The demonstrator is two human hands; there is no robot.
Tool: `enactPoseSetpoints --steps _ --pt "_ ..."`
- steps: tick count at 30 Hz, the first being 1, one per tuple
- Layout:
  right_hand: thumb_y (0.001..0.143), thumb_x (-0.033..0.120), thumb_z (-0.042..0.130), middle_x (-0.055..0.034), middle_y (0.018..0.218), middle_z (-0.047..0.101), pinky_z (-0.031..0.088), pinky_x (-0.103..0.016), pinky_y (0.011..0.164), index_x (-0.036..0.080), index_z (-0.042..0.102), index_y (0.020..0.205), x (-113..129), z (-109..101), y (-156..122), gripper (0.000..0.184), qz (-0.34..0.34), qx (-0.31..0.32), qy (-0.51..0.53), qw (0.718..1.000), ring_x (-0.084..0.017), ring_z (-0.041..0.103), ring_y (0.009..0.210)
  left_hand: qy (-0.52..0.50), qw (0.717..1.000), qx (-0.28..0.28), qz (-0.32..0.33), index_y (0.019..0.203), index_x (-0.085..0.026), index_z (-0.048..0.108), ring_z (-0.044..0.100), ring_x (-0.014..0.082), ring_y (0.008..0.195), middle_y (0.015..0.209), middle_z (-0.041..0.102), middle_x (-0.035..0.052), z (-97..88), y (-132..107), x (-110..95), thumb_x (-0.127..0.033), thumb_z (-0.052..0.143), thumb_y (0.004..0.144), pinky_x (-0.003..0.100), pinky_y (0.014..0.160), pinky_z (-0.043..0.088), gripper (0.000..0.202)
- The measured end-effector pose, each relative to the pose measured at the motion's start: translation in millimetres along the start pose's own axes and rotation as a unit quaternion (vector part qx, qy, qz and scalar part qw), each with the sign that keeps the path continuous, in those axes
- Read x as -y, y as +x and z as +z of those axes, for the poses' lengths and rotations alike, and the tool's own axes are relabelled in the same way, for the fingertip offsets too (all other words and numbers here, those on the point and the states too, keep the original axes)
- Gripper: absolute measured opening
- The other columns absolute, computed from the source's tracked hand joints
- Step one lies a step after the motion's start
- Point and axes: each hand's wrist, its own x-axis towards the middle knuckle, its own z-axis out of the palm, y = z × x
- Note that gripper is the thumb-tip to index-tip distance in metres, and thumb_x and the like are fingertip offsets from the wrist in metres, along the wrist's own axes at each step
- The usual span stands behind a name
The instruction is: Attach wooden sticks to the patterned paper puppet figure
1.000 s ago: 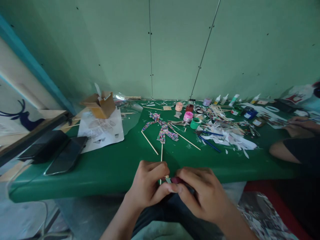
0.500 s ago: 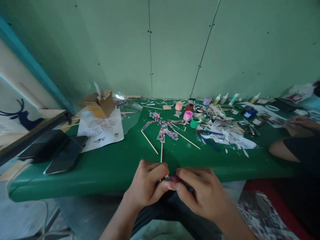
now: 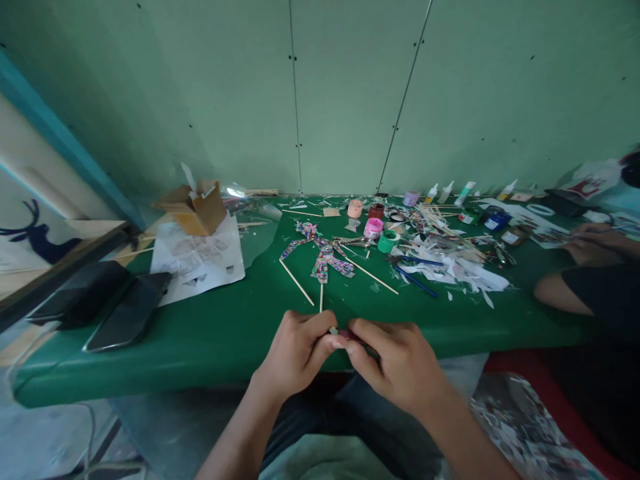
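Paper-strewn green table, green panelled wall behind, left fingers and right fingers pinched on a small object

Passage runs left of the patterned figure — paint jars crowd its right.

With the cutout figure on the bench as dial centre, the left hand is at six o'clock, the right hand at five. The smartphone lies between eight and nine; the printed sheet is at nine, the cardboard box on its far part. Paint jars stand at two, glue bottles beyond them, paper scraps at three.
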Motion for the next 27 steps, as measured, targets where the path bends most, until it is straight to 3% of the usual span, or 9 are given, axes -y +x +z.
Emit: enactPoseSetpoints --steps 6,10,13,17,23,27 --pt "0.095 0.031 0.041 0.0024 0.058 0.061 0.024 -0.023 0.047 0.020 0.057 0.078 -10.6 9.9 3.8 0.026 0.023 -0.014 -0.007 1.000 -0.009 0.053 0.046 -0.030 0.998 0.020 -0.055 0.068 -0.018 0.041 0.031 0.0062 0.046 0.054 0.031 -0.0063 2.6 6.8 6.7 -0.037 0.041 0.096 0.022 0.049 0.021 0.035" --pt "0.094 0.030 0.043 0.0014 0.060 0.061 0.028 -0.023 0.050 0.019 0.057 0.079 -13.4 13.6 3.5 0.023 0.019 -0.032 0.008 0.999 -0.010 0.055 0.049 -0.034 0.998 0.012 -0.044 0.068 -0.017 0.042 0.029 0.0060 0.046 0.053 0.030 -0.0067 4.2 10.2 7.0 -0.037 0.042 0.096 0.022 0.049 0.020 0.034" --pt "0.093 0.027 0.045 0.0003 0.064 0.062 0.034 -0.021 0.054 0.019 0.057 0.082 -15.6 13.6 1.8 0.018 0.027 -0.068 0.072 0.995 -0.010 0.058 0.055 -0.067 0.997 -0.003 -0.025 0.068 -0.017 0.040 0.029 0.0060 0.047 0.054 0.031 -0.0068 5.8 13.3 6.5 -0.045 0.047 0.092 0.022 0.049 0.020 0.037" --pt "0.094 0.026 0.046 0.0016 0.068 0.062 0.038 -0.020 0.056 0.020 0.057 0.090 -19.2 9.9 1.0 0.013 0.094 -0.102 0.165 0.976 -0.009 0.057 0.055 -0.106 0.994 -0.018 -0.007 0.066 -0.018 0.036 0.027 0.0059 0.048 0.054 0.030 -0.0072 5.3 15.1 4.6 -0.050 0.053 0.088 0.022 0.050 0.019 0.042" --pt "0.094 0.029 0.046 0.0022 0.068 0.062 0.040 -0.020 0.055 0.021 0.058 0.091 -16.0 6.0 0.4 0.015 0.133 -0.080 0.232 0.960 -0.010 0.056 0.055 -0.119 0.992 -0.033 0.017 0.069 -0.018 0.037 0.026 0.0056 0.048 0.054 0.031 -0.0076 2.0 13.8 -0.1 -0.041 0.058 0.087 0.022 0.050 0.020 0.036" --pt "0.094 0.031 0.048 0.0014 0.075 0.065 0.041 -0.020 0.057 0.022 0.059 0.093 -13.1 8.2 0.4 0.014 0.139 -0.069 0.252 0.955 -0.011 0.059 0.061 -0.128 0.991 -0.032 0.012 0.073 -0.018 0.044 0.032 0.0050 0.048 0.059 0.040 -0.0063 0.4 14.5 -6.0 -0.031 0.059 0.086 0.020 0.048 0.024 0.024"
